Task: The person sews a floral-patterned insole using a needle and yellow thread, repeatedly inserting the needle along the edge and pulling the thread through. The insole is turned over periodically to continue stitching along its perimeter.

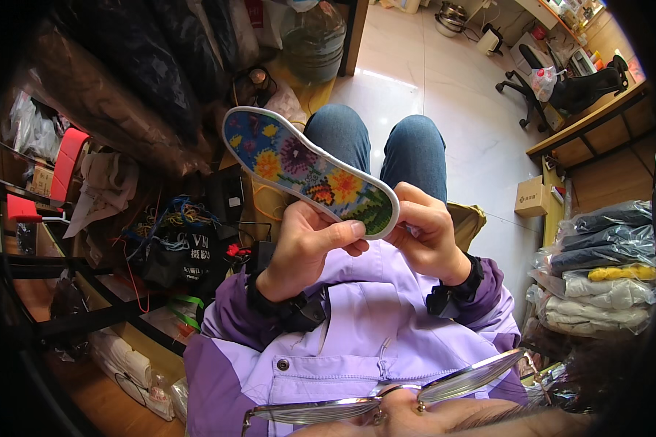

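An embroidered insole (306, 169) with a white bound rim is held up over my knees, tilted so that its wide end points to the upper left. Yellow, orange and purple flowers on a blue and green ground cover its face. My left hand (317, 240) grips the lower right end, thumb on top and fingers beneath. At that same end, the bent fingers of my right hand (426, 232) close on the white rim. Whether they also pinch a needle or thread is hidden.
Bagged garments (115, 87) hang at upper left, by a large water bottle (312, 41). A black bag (180, 251) and tangled threads (177, 216) lie left. Folded clothes in plastic (601, 267) stack right, below a small carton (530, 196). An office chair (574, 82) stands at upper right.
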The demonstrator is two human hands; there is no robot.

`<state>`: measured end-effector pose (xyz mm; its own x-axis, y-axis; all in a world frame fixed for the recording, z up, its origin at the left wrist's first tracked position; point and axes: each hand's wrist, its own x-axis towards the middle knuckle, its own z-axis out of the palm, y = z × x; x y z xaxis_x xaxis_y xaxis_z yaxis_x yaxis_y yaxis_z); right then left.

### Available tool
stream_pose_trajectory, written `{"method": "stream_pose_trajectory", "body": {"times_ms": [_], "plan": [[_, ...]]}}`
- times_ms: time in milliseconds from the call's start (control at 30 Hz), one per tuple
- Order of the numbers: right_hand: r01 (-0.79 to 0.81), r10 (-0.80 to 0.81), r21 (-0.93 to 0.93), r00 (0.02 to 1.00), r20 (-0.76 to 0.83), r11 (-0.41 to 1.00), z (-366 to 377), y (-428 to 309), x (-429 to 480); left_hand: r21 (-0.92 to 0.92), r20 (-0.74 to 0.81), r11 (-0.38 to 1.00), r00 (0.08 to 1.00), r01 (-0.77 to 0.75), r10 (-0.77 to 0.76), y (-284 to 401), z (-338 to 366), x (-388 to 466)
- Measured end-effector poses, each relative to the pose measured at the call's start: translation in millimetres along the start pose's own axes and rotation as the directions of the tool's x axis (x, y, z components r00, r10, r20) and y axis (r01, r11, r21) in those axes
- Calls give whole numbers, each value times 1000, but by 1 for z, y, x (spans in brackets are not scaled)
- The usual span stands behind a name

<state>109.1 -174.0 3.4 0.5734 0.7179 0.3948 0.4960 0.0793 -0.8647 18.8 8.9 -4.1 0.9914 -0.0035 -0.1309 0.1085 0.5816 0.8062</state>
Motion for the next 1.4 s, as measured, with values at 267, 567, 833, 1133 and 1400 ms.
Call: {"method": "stream_pose_trajectory", "body": {"times_ms": [267, 567, 833, 1133, 1400], "plan": [[9, -9, 2, 1000, -6, 1000, 1, 1, 1, 64, -55, 998, 998, 5, -2, 0, 3, 0], [-145, 197, 518, 979, -46, 843, 14, 3, 4, 103, -111, 991, 989, -83, 94, 0, 6, 5], [320, -469, -685, 883, -35, 654, 8, -5, 19, 179, -214, 966, 951, -186, 222, -2, 4, 4], [491, -536, -343, 843, -44, 801, 12, -4, 20, 358, -259, 901, 902, -244, 347, -20, -8, 27], [396, -362, -41, 788, -497, 918, -88, -28, -36, 400, -601, 859, 616, -319, 509, -2, -95, 38]]}}
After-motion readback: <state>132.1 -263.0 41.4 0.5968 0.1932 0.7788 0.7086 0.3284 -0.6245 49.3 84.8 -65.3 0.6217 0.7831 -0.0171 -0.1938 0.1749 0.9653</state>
